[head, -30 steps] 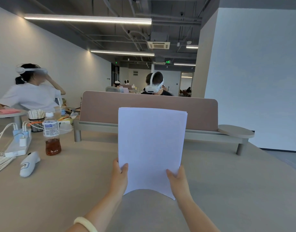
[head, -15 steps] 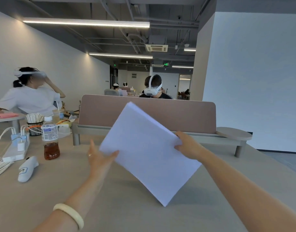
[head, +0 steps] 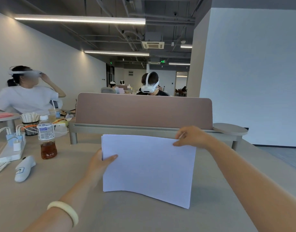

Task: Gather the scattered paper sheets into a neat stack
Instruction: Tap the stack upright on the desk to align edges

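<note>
Standing on its long lower edge on the table (head: 143,220), the stack of paper sheets (head: 148,166) is held upright in landscape by both hands. The left hand (head: 100,162) grips the stack's left edge, thumb laid across the front face and fingers hidden behind. The right hand (head: 191,136) pinches the top right corner between thumb and fingers. The sheets look roughly squared (the bottom edge bows and the lower right corner dips towards the camera). A pale bangle (head: 64,211) sits on the left wrist. To the left, well apart from the stack, stand a bottle of brown drink (head: 46,138) and a white handheld controller (head: 25,168) lying on the table. Behind the paper rises a brownish desk divider (head: 143,109).
</note>
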The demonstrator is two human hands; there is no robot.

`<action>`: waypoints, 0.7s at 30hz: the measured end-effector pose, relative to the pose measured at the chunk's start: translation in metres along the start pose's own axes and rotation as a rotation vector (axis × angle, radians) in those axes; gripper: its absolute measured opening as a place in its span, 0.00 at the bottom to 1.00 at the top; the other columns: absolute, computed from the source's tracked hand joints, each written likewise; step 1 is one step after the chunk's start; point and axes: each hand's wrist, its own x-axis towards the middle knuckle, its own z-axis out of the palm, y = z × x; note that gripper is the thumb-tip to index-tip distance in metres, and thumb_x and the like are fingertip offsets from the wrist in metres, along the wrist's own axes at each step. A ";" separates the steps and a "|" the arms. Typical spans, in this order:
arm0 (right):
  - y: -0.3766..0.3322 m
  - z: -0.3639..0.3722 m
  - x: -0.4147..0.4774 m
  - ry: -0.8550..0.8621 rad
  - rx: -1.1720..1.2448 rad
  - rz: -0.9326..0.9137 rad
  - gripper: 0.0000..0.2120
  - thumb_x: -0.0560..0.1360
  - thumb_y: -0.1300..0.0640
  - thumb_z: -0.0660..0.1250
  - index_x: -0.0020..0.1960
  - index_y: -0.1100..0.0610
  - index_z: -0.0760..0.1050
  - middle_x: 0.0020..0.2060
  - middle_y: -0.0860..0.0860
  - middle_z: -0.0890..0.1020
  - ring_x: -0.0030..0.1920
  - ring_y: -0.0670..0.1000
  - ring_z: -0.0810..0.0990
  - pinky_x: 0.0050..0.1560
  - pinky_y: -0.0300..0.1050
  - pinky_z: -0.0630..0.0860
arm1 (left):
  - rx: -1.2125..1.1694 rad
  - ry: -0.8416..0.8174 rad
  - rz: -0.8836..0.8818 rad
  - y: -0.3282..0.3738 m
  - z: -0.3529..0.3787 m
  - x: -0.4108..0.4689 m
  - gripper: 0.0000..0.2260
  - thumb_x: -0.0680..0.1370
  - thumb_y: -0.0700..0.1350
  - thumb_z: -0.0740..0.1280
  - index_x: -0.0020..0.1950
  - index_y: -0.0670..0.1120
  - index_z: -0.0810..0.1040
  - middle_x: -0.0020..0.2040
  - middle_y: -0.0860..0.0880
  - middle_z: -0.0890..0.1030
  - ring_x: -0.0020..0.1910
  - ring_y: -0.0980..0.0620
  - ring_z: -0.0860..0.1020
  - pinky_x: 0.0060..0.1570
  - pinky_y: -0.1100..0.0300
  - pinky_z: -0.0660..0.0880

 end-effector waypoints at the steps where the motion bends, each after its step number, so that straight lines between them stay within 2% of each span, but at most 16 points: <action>1: 0.012 -0.006 -0.007 -0.001 0.176 0.036 0.10 0.70 0.55 0.75 0.48 0.56 0.78 0.38 0.48 0.80 0.41 0.47 0.78 0.42 0.37 0.73 | -0.013 0.000 0.003 0.000 0.001 0.000 0.19 0.67 0.50 0.71 0.57 0.48 0.77 0.51 0.48 0.84 0.47 0.49 0.84 0.42 0.58 0.79; 3: 0.041 -0.002 -0.024 -0.050 0.461 0.076 0.09 0.72 0.55 0.73 0.51 0.55 0.79 0.45 0.49 0.84 0.46 0.48 0.82 0.50 0.38 0.76 | -0.039 0.012 0.001 -0.002 0.003 0.001 0.16 0.71 0.46 0.73 0.57 0.47 0.77 0.51 0.47 0.84 0.48 0.48 0.84 0.43 0.56 0.79; 5: 0.072 0.024 -0.037 -0.051 0.636 0.103 0.19 0.69 0.50 0.73 0.56 0.56 0.78 0.53 0.51 0.84 0.54 0.49 0.82 0.59 0.44 0.76 | -0.060 0.033 -0.018 -0.003 0.005 0.001 0.13 0.74 0.41 0.71 0.59 0.45 0.76 0.52 0.46 0.84 0.49 0.46 0.83 0.44 0.54 0.78; 6: 0.083 0.042 -0.042 -0.031 0.714 0.134 0.24 0.66 0.48 0.73 0.59 0.58 0.76 0.56 0.52 0.83 0.56 0.50 0.82 0.58 0.45 0.76 | -0.070 0.043 -0.030 -0.004 0.005 0.001 0.13 0.75 0.41 0.70 0.59 0.45 0.76 0.52 0.46 0.83 0.49 0.45 0.83 0.43 0.54 0.78; 7: 0.090 0.060 -0.045 -0.006 0.777 0.162 0.26 0.66 0.48 0.73 0.60 0.59 0.75 0.56 0.53 0.83 0.56 0.51 0.82 0.56 0.44 0.76 | -0.082 0.048 -0.045 -0.005 0.005 0.002 0.13 0.75 0.41 0.70 0.59 0.44 0.75 0.53 0.45 0.83 0.50 0.45 0.83 0.44 0.53 0.78; 8: 0.094 0.078 -0.047 0.014 0.814 0.178 0.23 0.68 0.49 0.71 0.60 0.58 0.75 0.56 0.52 0.83 0.56 0.51 0.82 0.53 0.44 0.77 | -0.094 0.044 -0.054 -0.006 0.005 0.002 0.14 0.75 0.42 0.70 0.60 0.44 0.75 0.54 0.45 0.83 0.50 0.44 0.83 0.44 0.53 0.78; 11: 0.094 0.114 -0.047 0.135 0.874 0.230 0.11 0.78 0.54 0.65 0.58 0.58 0.76 0.54 0.54 0.84 0.54 0.55 0.83 0.53 0.52 0.79 | -0.137 0.029 -0.052 -0.009 0.006 0.001 0.17 0.73 0.45 0.71 0.60 0.44 0.75 0.56 0.43 0.83 0.52 0.42 0.82 0.49 0.48 0.79; 14: 0.088 0.118 -0.042 0.254 0.862 0.239 0.16 0.75 0.50 0.66 0.57 0.59 0.74 0.54 0.55 0.83 0.54 0.57 0.82 0.58 0.59 0.77 | -0.157 0.053 -0.014 -0.007 0.012 -0.001 0.16 0.73 0.45 0.71 0.60 0.46 0.75 0.54 0.46 0.83 0.51 0.44 0.83 0.47 0.50 0.79; 16: 0.084 0.109 -0.038 0.285 0.853 0.212 0.14 0.76 0.51 0.65 0.59 0.57 0.74 0.55 0.54 0.82 0.54 0.56 0.82 0.58 0.58 0.77 | -0.170 0.057 0.034 0.000 0.016 -0.001 0.13 0.70 0.47 0.69 0.55 0.50 0.77 0.50 0.50 0.84 0.48 0.48 0.83 0.44 0.53 0.80; 18: 0.085 0.100 -0.035 0.288 0.843 0.180 0.12 0.78 0.52 0.63 0.60 0.54 0.74 0.54 0.51 0.83 0.54 0.54 0.82 0.58 0.56 0.77 | -0.182 0.064 0.047 0.006 0.017 -0.001 0.13 0.69 0.49 0.68 0.53 0.51 0.77 0.51 0.49 0.84 0.48 0.47 0.83 0.48 0.50 0.79; 21: 0.092 0.104 -0.039 0.226 0.824 0.193 0.21 0.71 0.44 0.69 0.59 0.53 0.75 0.54 0.49 0.83 0.54 0.52 0.83 0.58 0.55 0.78 | -0.177 0.044 0.017 -0.004 0.015 -0.004 0.21 0.67 0.53 0.71 0.58 0.47 0.76 0.55 0.45 0.82 0.52 0.45 0.82 0.53 0.45 0.78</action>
